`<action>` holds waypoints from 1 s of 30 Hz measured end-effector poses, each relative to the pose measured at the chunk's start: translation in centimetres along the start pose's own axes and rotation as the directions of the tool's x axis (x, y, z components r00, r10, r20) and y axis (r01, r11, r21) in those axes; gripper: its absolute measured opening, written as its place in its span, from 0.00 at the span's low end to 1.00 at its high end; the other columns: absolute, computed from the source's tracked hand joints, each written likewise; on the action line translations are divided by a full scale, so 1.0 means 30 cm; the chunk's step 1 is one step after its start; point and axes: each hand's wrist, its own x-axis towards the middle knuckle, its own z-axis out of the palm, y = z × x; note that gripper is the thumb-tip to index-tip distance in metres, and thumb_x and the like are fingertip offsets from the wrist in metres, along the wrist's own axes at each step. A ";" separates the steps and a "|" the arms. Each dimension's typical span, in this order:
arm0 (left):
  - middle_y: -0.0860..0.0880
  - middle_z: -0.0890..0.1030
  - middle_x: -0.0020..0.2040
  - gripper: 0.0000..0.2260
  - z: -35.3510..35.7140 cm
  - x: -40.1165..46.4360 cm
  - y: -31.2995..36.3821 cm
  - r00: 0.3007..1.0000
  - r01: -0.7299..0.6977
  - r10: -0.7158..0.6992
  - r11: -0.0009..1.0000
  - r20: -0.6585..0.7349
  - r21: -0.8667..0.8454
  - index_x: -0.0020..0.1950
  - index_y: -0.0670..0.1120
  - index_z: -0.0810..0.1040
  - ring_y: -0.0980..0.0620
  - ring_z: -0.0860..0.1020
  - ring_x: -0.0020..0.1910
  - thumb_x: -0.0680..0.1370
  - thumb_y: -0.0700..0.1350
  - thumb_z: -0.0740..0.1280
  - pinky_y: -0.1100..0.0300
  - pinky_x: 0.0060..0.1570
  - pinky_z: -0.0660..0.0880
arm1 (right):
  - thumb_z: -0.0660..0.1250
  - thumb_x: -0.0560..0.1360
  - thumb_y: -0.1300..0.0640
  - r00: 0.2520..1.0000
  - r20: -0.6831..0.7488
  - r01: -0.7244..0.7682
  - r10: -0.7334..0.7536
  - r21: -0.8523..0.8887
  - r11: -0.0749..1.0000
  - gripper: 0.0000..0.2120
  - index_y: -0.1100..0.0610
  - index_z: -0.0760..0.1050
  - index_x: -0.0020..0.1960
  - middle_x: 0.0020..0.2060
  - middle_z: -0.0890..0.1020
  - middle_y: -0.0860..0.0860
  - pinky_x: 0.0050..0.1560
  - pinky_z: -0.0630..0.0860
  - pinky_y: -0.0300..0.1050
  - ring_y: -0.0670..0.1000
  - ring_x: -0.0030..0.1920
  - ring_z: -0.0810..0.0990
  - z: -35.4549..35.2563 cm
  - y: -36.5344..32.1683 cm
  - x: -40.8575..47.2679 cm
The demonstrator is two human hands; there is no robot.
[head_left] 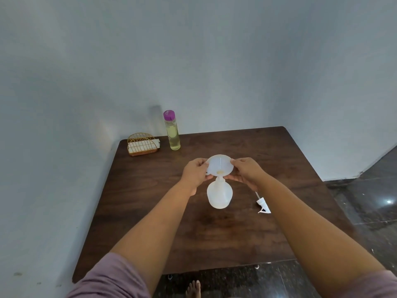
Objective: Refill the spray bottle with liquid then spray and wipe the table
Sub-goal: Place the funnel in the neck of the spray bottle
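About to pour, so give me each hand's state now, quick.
Left hand: holding the funnel by its left rim.
Right hand: holding the funnel's right rim, over the bottle.

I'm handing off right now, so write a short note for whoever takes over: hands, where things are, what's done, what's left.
Left hand and right hand each pinch the rim of the funnel, seated in the neck of the spray bottle at table centre.
Sprayer head lies off, to the right.
Refill bottle, capped, and napkin holder stand at the far left.
Done: head off, funnel placed.
Left: pour, recap, spray, wipe.
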 end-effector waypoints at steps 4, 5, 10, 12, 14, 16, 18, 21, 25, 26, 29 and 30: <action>0.48 0.78 0.59 0.11 0.010 0.011 -0.032 1.000 0.014 -0.015 0.999 0.012 0.030 0.63 0.45 0.78 0.50 0.79 0.53 0.81 0.43 0.64 0.54 0.55 0.80 | 0.61 0.81 0.57 0.999 -0.017 -0.037 0.036 -0.017 0.999 0.12 0.61 0.75 0.61 0.54 0.80 0.57 0.47 0.83 0.46 0.55 0.48 0.84 0.000 0.026 0.018; 0.48 0.78 0.59 0.11 0.012 0.013 -0.040 1.000 0.018 -0.018 1.000 0.015 0.021 0.63 0.45 0.77 0.50 0.79 0.53 0.82 0.43 0.63 0.54 0.55 0.80 | 0.61 0.81 0.57 0.999 -0.011 -0.050 0.050 -0.006 0.999 0.13 0.62 0.75 0.62 0.54 0.80 0.58 0.49 0.83 0.48 0.55 0.49 0.84 0.000 0.032 0.023; 0.46 0.79 0.59 0.10 0.015 0.022 -0.064 0.999 0.022 -0.022 1.000 0.041 -0.010 0.62 0.44 0.77 0.50 0.80 0.54 0.83 0.42 0.61 0.56 0.51 0.82 | 0.58 0.82 0.54 0.998 -0.011 -0.056 0.056 -0.031 0.998 0.16 0.62 0.73 0.65 0.51 0.82 0.59 0.50 0.82 0.50 0.57 0.49 0.84 -0.005 0.058 0.036; 0.45 0.77 0.60 0.10 0.016 0.020 -0.065 0.998 0.034 -0.034 0.999 0.058 0.006 0.61 0.45 0.77 0.50 0.79 0.54 0.82 0.40 0.60 0.58 0.47 0.82 | 0.57 0.82 0.54 0.998 -0.016 -0.056 0.056 -0.044 0.997 0.16 0.62 0.73 0.64 0.51 0.82 0.59 0.48 0.82 0.49 0.57 0.50 0.83 -0.005 0.064 0.033; 0.46 0.75 0.61 0.09 0.018 0.009 -0.063 0.995 0.061 -0.060 0.998 0.081 -0.006 0.60 0.46 0.75 0.50 0.78 0.53 0.82 0.39 0.60 0.60 0.44 0.82 | 0.57 0.82 0.54 0.997 -0.008 -0.071 0.070 -0.048 0.996 0.16 0.61 0.73 0.64 0.51 0.81 0.58 0.47 0.81 0.49 0.57 0.50 0.83 -0.003 0.072 0.028; 0.46 0.74 0.62 0.09 0.022 0.001 -0.064 0.990 0.087 -0.081 0.995 0.112 -0.050 0.60 0.47 0.75 0.49 0.78 0.55 0.82 0.39 0.60 0.60 0.44 0.82 | 0.57 0.82 0.53 0.996 -0.004 -0.084 0.084 -0.042 0.996 0.16 0.60 0.73 0.64 0.53 0.81 0.58 0.48 0.81 0.49 0.57 0.51 0.82 0.002 0.079 0.026; 0.46 0.74 0.63 0.10 0.025 -0.007 -0.064 0.987 0.092 -0.083 0.994 0.136 -0.060 0.62 0.48 0.74 0.48 0.79 0.55 0.83 0.40 0.59 0.58 0.47 0.82 | 0.57 0.82 0.53 0.996 -0.014 -0.089 0.088 -0.034 0.995 0.16 0.60 0.72 0.65 0.54 0.80 0.58 0.47 0.81 0.49 0.57 0.52 0.82 0.004 0.083 0.025; 0.46 0.74 0.63 0.10 0.030 -0.013 -0.064 0.984 0.089 -0.080 0.995 0.156 -0.053 0.64 0.49 0.72 0.47 0.79 0.56 0.83 0.42 0.59 0.57 0.50 0.81 | 0.57 0.82 0.52 0.995 -0.018 -0.095 0.094 -0.033 0.995 0.17 0.59 0.72 0.66 0.54 0.80 0.58 0.46 0.81 0.48 0.58 0.53 0.81 0.005 0.086 0.023; 0.46 0.74 0.62 0.10 0.032 -0.013 -0.058 0.985 0.103 -0.097 0.994 0.141 -0.039 0.64 0.50 0.71 0.47 0.79 0.55 0.83 0.46 0.60 0.55 0.52 0.81 | 0.58 0.81 0.51 0.996 -0.028 -0.084 0.083 -0.041 0.996 0.16 0.58 0.73 0.64 0.53 0.81 0.57 0.48 0.81 0.48 0.57 0.53 0.81 0.005 0.089 0.025; 0.46 0.74 0.63 0.11 0.033 -0.012 -0.058 0.986 0.102 -0.098 0.994 0.133 -0.027 0.65 0.50 0.71 0.47 0.79 0.55 0.83 0.47 0.61 0.55 0.52 0.81 | 0.58 0.81 0.51 0.996 -0.033 -0.081 0.079 -0.044 0.996 0.16 0.58 0.74 0.63 0.53 0.81 0.57 0.49 0.81 0.48 0.57 0.53 0.82 0.003 0.090 0.029; 0.47 0.75 0.64 0.12 0.035 -0.008 -0.059 0.991 0.082 -0.083 0.997 0.109 0.017 0.66 0.50 0.71 0.47 0.79 0.55 0.82 0.48 0.61 0.56 0.51 0.81 | 0.58 0.81 0.48 0.997 -0.036 -0.070 0.067 -0.058 0.996 0.17 0.58 0.76 0.60 0.50 0.83 0.56 0.53 0.81 0.50 0.56 0.52 0.83 -0.005 0.093 0.038; 0.47 0.74 0.64 0.13 0.036 -0.006 -0.059 0.993 0.071 -0.074 0.997 0.095 0.028 0.66 0.51 0.71 0.48 0.79 0.55 0.82 0.49 0.62 0.57 0.50 0.81 | 0.59 0.81 0.47 0.998 -0.037 -0.062 0.060 -0.064 0.996 0.17 0.57 0.76 0.60 0.50 0.84 0.56 0.54 0.81 0.51 0.55 0.51 0.83 -0.008 0.092 0.039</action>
